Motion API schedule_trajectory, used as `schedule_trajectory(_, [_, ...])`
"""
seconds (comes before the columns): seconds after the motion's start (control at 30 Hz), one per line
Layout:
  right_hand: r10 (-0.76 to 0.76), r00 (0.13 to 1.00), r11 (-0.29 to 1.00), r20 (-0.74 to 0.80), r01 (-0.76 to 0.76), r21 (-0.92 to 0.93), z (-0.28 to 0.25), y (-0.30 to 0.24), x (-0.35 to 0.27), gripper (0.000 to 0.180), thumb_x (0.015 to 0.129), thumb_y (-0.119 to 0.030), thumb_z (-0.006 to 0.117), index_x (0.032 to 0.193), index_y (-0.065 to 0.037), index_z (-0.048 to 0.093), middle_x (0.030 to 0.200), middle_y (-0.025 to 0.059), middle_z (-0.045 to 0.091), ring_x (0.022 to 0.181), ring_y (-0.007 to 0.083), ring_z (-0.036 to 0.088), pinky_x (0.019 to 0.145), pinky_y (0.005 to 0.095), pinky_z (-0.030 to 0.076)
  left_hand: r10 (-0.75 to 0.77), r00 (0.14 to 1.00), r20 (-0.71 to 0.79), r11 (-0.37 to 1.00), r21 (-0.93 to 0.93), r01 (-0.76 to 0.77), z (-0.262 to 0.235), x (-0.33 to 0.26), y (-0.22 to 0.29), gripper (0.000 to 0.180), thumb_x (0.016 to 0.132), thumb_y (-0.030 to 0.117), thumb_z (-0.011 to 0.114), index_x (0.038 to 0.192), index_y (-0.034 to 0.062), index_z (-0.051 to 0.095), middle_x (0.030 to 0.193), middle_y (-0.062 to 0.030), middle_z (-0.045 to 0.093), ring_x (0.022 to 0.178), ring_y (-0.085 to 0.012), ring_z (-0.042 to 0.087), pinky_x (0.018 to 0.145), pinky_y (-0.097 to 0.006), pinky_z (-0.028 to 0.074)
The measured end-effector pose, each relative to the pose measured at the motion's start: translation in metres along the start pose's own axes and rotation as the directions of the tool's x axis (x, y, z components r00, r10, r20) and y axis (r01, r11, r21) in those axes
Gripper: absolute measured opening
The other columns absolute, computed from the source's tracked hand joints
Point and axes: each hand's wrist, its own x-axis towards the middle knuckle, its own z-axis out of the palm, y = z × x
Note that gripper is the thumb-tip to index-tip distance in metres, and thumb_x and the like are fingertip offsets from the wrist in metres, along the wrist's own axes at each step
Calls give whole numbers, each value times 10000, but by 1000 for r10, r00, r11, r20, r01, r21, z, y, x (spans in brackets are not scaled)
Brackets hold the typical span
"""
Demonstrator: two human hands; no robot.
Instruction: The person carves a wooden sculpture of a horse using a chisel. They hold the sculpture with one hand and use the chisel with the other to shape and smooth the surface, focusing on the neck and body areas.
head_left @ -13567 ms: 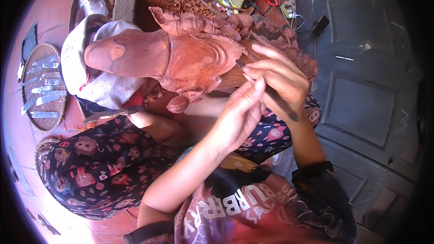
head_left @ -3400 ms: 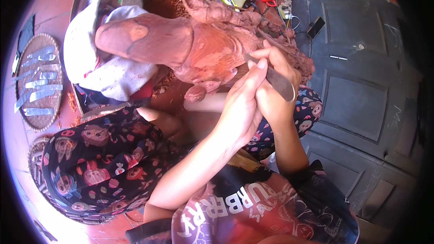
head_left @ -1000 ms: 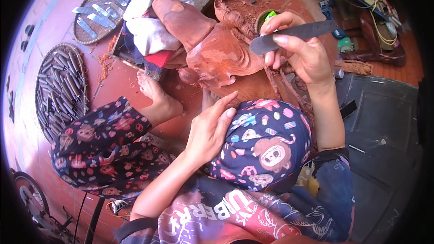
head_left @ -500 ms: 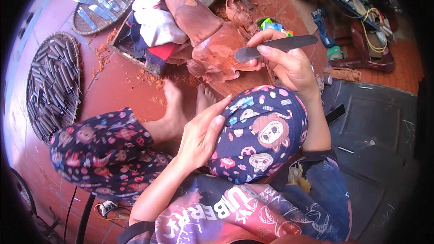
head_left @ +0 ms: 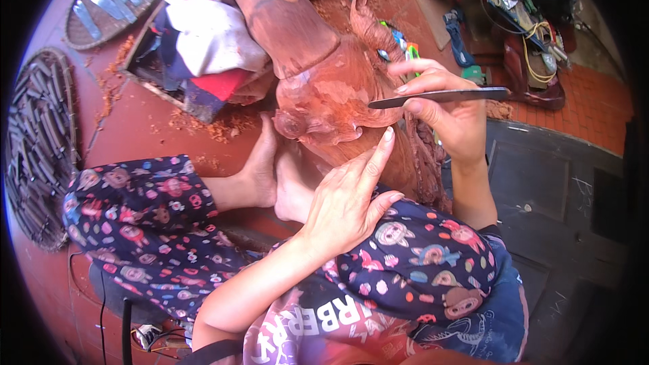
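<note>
My right hand [head_left: 446, 111] pinches a thin, flat metal scraper blade [head_left: 443, 96] between thumb and fingers. The blade is held edge-on, its left end just over the reddish carved wood piece [head_left: 324, 98]. Swirling relief and a rounded knob mark the carving's near side. My left hand [head_left: 348, 196] is open with its fingers stretched out, the index fingertip at the near part of the carving. Below that hand is my raised knee in patterned trousers [head_left: 412, 250]. Some of the carving's far right side is hidden by my right hand.
A round woven tray [head_left: 101, 46] at the far left carries several bright blades. Nearer lies a basket [head_left: 80, 162] full of dark-handled tools. White and red cloths [head_left: 209, 37] lie in a wooden box beside the carving. Wood shavings [head_left: 216, 128] litter the floor; a dark panel [head_left: 534, 182] lies right.
My left hand has shifted off my knee toward the carving. My knee has dropped lower, and the blade in my right hand has turned from showing its flat face to edge-on.
</note>
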Motion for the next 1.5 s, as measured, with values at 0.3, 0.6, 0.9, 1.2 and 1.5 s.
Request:
schedule_trajectory(0.3, [-9,997,999,-74,11,35,19,6,-10,159,811,76,708,966,47,726,973,145,721,1363,429,454,1151,536,308,-130,988,-80,991,-23,129,17,5,-1,896,857,186,729,1588,94,220,949,-173,582,723,-339,658,631,-413,547])
schedule_trajectory(0.6, [-50,999,985,2,49,-166,21,-9,-6,77,823,44,700,892,31,732,851,75,714,888,158,656,1208,590,162,-190,976,-105,979,-100,180,21,8,19,924,878,135,694,1601,81,120,1053,-220,599,794,-417,658,649,-450,550])
schedule_trajectory(0.9, [172,975,984,-138,-177,-20,43,-14,-6,88,873,28,704,955,54,723,888,100,725,870,135,661,863,296,507,-208,965,-157,963,-208,174,24,5,9,905,885,98,667,1595,59,107,1123,-267,622,914,-448,660,740,-465,559])
schedule_trajectory(1.2, [60,979,996,-196,-72,-55,44,-4,-1,89,835,63,698,906,31,741,820,72,741,753,128,679,1043,421,432,-224,971,-88,972,-88,217,9,15,12,829,960,105,594,1594,43,63,1020,-257,701,847,-356,725,732,-395,565])
schedule_trajectory(1.5, [303,941,948,-150,-281,151,40,-13,-8,110,865,24,719,970,54,725,922,85,721,855,132,666,794,255,521,-272,961,-41,962,-17,271,9,12,13,873,941,168,640,1588,15,74,970,-207,716,841,-351,719,969,-425,477])
